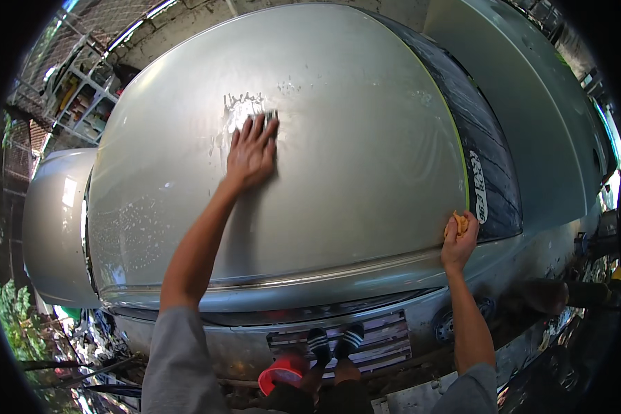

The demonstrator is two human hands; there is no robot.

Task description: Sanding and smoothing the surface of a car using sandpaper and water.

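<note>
I look down on the silver hood (338, 152) of a car. My left hand (251, 153) lies flat on the hood with fingers spread, just below a patch of white soapy foam (243, 105). My right hand (459, 238) is closed around a small orange sponge (461, 222) at the hood's near right corner, beside the black windshield (483, 159). Both arms wear grey sleeves.
Water drops and suds fleck the hood's left side (127, 221). The front bumper and grille (366, 341) are below, with my feet in striped sandals (334, 341) and a red object (283, 372). Shelves (83, 103) stand at the upper left, plants at lower left.
</note>
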